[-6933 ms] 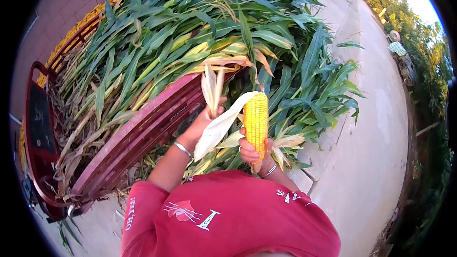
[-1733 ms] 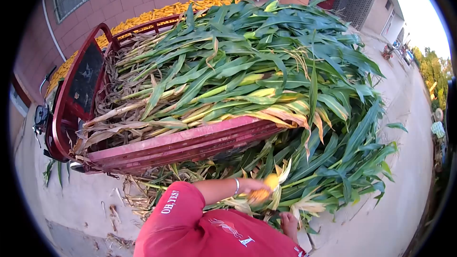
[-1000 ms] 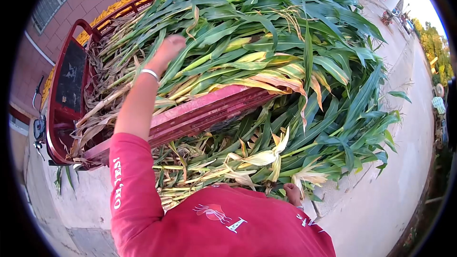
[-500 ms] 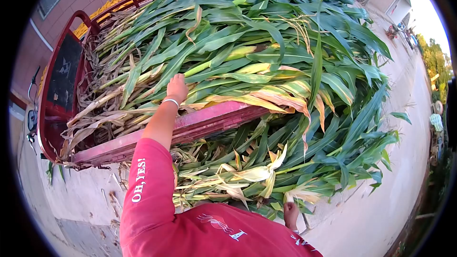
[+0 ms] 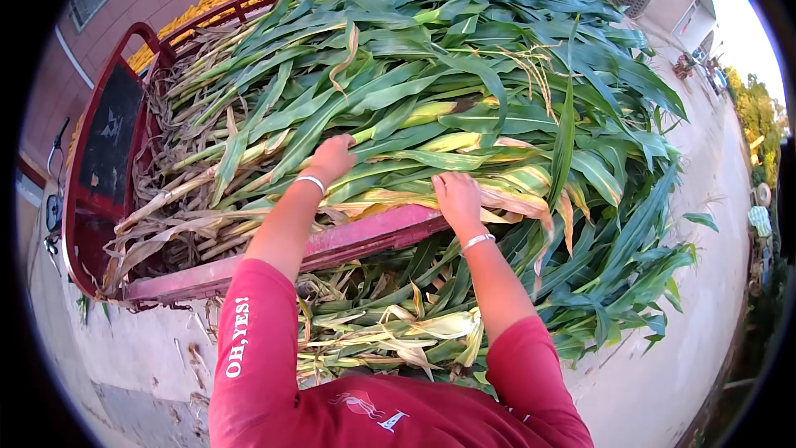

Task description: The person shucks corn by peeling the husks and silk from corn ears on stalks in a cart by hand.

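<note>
Head view: both hands are on the load of corn stalks heaped in the red cart, the cut, dry ends toward the dark front board and the green leaves spilling over the other end. Change noted: half a second ago only the left hand was up on the load, while the right hand was low beside a pale husk at the ground heap; the right has since risen to the near edge of the load. The left lies slightly farther along toward the leafy end than in that picture. In the frame before last but one, the left carried a yellow cob; neither hand shows one now, and where it went is not shown. Left grip: fingers bent over a green stalk, but whether they pinch it cannot be told. Right grip: fingers curled down on yellowed leaves just above the end of the side rail; closure on a leaf or stalk likewise cannot be told. Judged meaning: attention has passed from a single cob to the stalks themselves, with two hands available to part or grasp them. A peeled-back husk lies on the lower heap, apart from both hands.
</note>
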A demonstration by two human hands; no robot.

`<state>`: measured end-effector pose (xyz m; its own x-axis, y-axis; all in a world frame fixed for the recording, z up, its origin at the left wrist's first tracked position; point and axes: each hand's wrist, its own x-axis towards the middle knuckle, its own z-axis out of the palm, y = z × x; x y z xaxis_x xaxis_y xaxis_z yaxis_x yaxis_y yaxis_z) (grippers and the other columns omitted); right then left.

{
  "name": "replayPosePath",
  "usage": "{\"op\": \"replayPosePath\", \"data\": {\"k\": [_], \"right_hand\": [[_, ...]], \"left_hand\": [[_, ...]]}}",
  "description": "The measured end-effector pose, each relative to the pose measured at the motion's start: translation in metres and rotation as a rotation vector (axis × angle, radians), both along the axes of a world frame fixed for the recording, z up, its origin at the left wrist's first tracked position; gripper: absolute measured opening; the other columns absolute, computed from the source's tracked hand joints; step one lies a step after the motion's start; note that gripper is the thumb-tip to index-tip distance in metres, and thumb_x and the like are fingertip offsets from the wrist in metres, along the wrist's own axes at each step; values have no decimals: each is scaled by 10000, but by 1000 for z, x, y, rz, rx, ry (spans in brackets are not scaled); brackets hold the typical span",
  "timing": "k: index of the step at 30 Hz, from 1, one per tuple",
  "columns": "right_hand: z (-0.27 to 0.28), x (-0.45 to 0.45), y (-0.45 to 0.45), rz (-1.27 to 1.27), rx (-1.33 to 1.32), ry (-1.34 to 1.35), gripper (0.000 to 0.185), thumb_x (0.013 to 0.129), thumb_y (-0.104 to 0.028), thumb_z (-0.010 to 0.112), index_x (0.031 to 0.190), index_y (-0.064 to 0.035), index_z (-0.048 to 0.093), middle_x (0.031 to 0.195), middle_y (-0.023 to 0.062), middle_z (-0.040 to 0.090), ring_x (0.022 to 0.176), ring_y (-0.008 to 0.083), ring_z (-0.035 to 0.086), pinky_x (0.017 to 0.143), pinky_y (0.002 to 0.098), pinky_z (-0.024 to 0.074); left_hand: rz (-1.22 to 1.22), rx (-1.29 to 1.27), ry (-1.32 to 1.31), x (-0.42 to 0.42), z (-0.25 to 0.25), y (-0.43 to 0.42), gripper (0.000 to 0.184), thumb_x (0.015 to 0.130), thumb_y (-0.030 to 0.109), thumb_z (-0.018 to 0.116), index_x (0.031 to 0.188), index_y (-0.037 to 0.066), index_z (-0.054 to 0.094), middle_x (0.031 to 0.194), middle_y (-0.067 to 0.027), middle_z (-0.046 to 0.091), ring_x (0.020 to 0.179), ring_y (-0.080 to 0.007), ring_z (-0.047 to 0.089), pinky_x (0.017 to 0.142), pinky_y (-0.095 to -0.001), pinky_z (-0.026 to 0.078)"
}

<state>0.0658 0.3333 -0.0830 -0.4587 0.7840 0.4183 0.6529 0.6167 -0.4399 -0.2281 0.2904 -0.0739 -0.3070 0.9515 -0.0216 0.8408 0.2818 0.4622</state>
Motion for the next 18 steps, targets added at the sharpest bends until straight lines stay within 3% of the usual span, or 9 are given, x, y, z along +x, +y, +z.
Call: {"op": "replayPosePath", "data": {"k": [4, 8, 10, 12, 14, 16, 18], "right_hand": [[1, -12, 1, -151, 112, -77, 254, 863, -270, 602, 714, -64, 617, 717, 118, 623, 753, 316, 585, 692, 432, 429], [5, -12, 3, -151, 80, -63, 251, 844, -250, 597, 659, -81, 586, 706, 94, 616, 745, 300, 584, 732, 429, 431], [5, -12, 3, -137, 72, -26, 233, 824, -230, 603, 643, -85, 585, 694, 85, 609, 742, 292, 580, 729, 422, 431], [6, -11, 2, -161, 91, -29, 224, 813, -215, 603, 631, -85, 583, 687, 78, 604, 740, 284, 578, 723, 412, 434], [6, -11, 2, -144, 93, -22, 218, 807, -209, 604, 629, -84, 582, 690, 76, 607, 742, 278, 579, 723, 409, 436], [2, -10, 4, -144, 102, -17, 214, 803, -208, 603, 630, -83, 583, 692, 75, 610, 742, 276, 578, 724, 408, 436], [0, -11, 2, -150, 111, -10, 210, 799, -207, 601, 631, -83, 585, 695, 74, 612, 741, 274, 578, 725, 407, 437]], "left_hand": [[27, 21, 319, -4, -47, 29, 380, 783, 201, 641, 1129, 61, 566, 1143, -132, 596, 1104, -313, 563, 941, -423, 445], [103, -99, 215, -13, -58, 38, 369, 757, 128, 641, 1102, 56, 534, 1147, -138, 576, 1109, -322, 548, 934, -429, 440], [79, -97, 198, -22, -65, 46, 372, 758, 169, 679, 1084, 54, 541, 1120, -161, 597, 1078, -338, 569, 898, -429, 461], [-16, -65, 6, -21, -28, 37, 410, 750, 245, 726, 1067, 46, 556, 1060, -191, 626, 1021, -342, 602, 859, -436, 478], [-18, -26, 67, -9, 23, 29, 469, 753, 382, 744, 1033, 44, 580, 911, -177, 668, 881, -349, 643, 780, -445, 505], [-137, 181, 226, 1, 70, 14, 463, 774, 426, 720, 964, 32, 568, 855, -170, 671, 809, -355, 651, 718, -437, 520], [-190, 164, 332, 18, 124, 6, 444, 783, 419, 711, 938, 31, 562, 820, -161, 666, 773, -344, 652, 682, -426, 521]]}}
